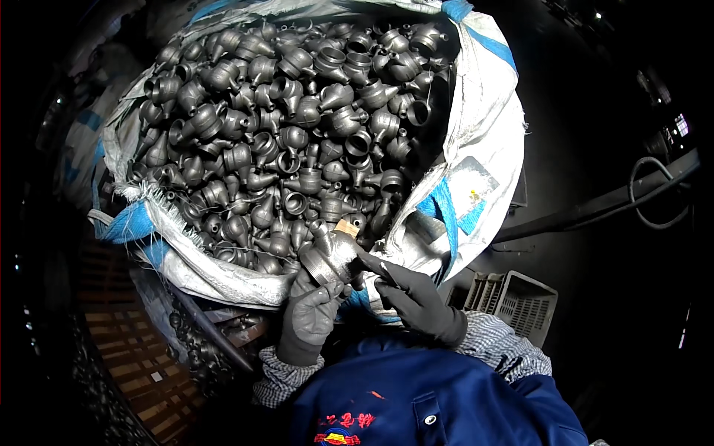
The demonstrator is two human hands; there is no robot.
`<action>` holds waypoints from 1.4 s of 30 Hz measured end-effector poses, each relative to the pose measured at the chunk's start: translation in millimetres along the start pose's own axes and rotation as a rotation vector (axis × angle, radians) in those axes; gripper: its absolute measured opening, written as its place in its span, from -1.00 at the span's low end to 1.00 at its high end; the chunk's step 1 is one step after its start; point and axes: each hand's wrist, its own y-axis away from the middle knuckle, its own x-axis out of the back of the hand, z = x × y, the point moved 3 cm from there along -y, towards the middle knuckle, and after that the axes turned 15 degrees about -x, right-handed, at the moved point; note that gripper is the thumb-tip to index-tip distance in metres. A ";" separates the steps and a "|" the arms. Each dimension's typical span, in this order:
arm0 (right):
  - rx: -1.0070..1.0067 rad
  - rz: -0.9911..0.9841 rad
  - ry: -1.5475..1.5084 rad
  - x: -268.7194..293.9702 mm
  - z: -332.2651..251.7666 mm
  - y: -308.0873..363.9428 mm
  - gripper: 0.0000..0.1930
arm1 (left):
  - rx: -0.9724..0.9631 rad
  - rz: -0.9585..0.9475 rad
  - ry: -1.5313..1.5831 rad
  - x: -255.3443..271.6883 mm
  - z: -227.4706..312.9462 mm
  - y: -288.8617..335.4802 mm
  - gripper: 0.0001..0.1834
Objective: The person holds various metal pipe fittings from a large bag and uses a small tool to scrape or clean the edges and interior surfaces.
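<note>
Gloved hands meet at the near rim of a white bulk sack (483,111). From the left, a brown slatted platform (134,334) lies beside the sack, which brims with dull grey metal parts (297,63). Just over the rim, the left hand (312,316) grasps one metal fitting (329,256) by its broad ringed end. The right hand (420,301) comes close against the fitting's right side; whether it clasps a slim dark tool cannot be told. Farther right sits a grey plastic crate (529,308). Rigid and probably weighty for its bulk, the fitting looks hard to break but could slide in gloves; its wide ringed body promises a surer hold than the narrow neck.
</note>
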 end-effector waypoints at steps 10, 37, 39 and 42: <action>-0.286 -0.084 -0.003 1.8 22.0 7.8 -0.55 | -0.003 -0.026 0.029 1.5 -2.4 2.7 -0.49; -0.350 0.140 -0.213 27.5 20.1 2.3 -0.44 | 0.157 -0.155 -0.357 -10.9 34.7 -2.5 -0.54; -0.349 0.127 -0.255 26.7 20.2 0.2 -0.45 | 0.127 -0.201 -0.466 -10.6 35.3 -2.6 -0.57; -0.323 0.134 -0.233 24.3 10.1 -3.8 -0.46 | 0.121 -0.301 -0.530 -9.1 32.3 -3.3 -0.60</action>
